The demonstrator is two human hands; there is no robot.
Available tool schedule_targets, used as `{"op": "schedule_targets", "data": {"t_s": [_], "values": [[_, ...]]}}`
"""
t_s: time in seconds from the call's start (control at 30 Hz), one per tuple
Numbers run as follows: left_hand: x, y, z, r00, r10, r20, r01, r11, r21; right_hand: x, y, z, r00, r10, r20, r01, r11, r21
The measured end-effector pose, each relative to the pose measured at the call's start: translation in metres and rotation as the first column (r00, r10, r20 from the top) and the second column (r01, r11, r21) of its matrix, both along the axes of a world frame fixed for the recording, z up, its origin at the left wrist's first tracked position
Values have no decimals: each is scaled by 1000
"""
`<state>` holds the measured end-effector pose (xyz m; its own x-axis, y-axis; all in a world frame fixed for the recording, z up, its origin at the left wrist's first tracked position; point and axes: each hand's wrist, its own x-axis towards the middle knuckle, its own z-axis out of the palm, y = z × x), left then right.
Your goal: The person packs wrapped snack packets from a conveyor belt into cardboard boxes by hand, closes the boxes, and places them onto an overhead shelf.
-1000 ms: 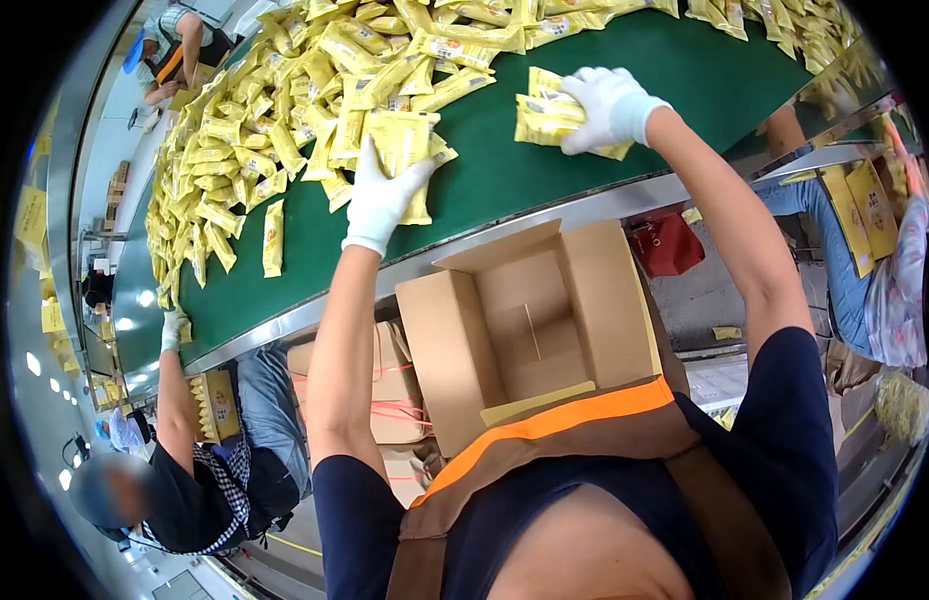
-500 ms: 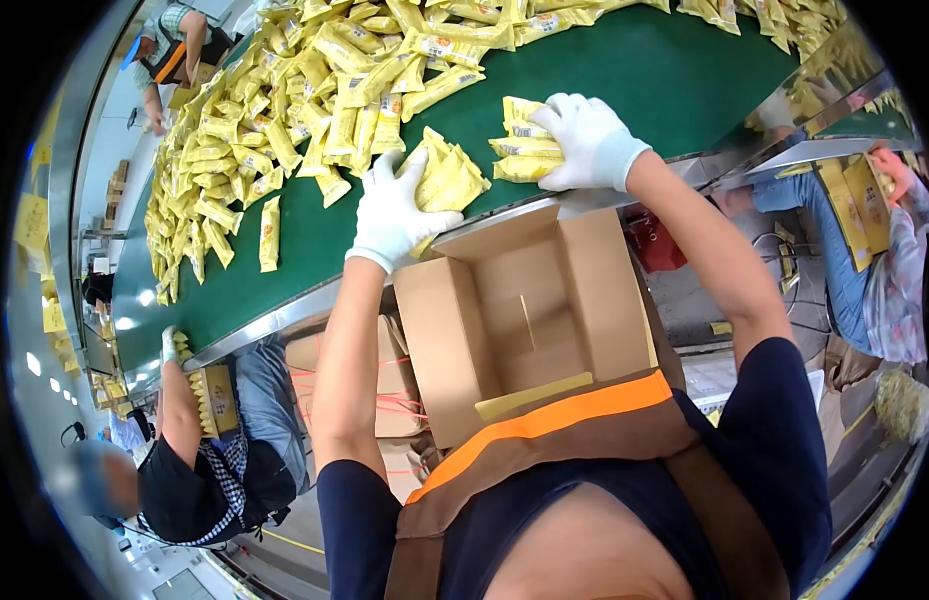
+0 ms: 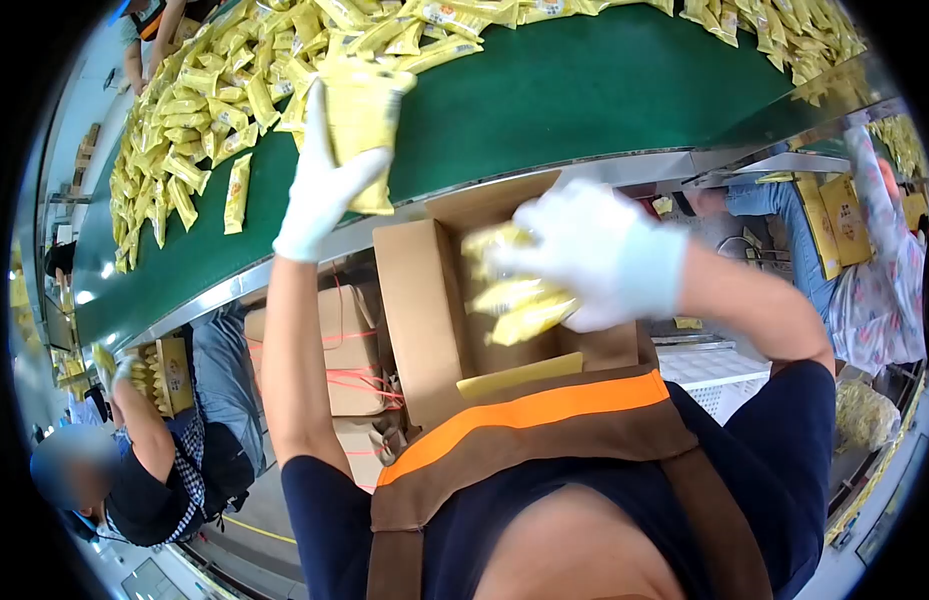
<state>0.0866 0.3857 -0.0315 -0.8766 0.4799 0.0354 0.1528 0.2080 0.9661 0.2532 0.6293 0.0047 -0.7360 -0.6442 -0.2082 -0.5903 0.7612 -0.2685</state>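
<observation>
My left hand (image 3: 327, 190), in a white glove, grips yellow packets (image 3: 362, 120) at the front edge of the green belt. They stand upright between thumb and fingers. My right hand (image 3: 594, 255), gloved and blurred by motion, holds several yellow packets (image 3: 519, 295) over the opening of a cardboard box (image 3: 414, 300). The box stands with its flaps spread against my apron, and the hand covers part of its inside. Behind my left hand a large heap of yellow packets (image 3: 209, 110) lies on the belt (image 3: 554, 90).
A co-worker (image 3: 149, 440) at the left has a box of packets (image 3: 172, 375) alongside. Another person (image 3: 864, 290) is at the right by yellow cartons (image 3: 832, 225). Strapped cartons (image 3: 314, 330) stand left of my box. A metal rim (image 3: 624, 168) edges the belt.
My right hand has moved from the belt down over the box with its packets. My left hand has lifted its packets upright and shifted left and up. The view has turned slightly.
</observation>
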Motion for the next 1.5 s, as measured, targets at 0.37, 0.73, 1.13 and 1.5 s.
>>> {"op": "schedule_targets", "data": {"t_s": [0.37, 0.73, 1.13, 1.5], "values": [[101, 48, 4, 634, -773, -26, 321, 294, -900, 64, -89, -108, 925, -66, 374, 44, 997, 67], [135, 94, -99, 638, -763, 103, 208, 41, -977, 79, -63, -98, 974, 104, 201, -113, 993, 30], [114, 71, -88, 607, -785, 125, 637, 386, -667, 4, -53, -87, 660, 405, 632, -229, 910, -345], [-177, -51, -99, 912, 366, -184, -404, 878, -257, -355, 76, -106, 785, -603, 144, 607, 700, -376]]}}
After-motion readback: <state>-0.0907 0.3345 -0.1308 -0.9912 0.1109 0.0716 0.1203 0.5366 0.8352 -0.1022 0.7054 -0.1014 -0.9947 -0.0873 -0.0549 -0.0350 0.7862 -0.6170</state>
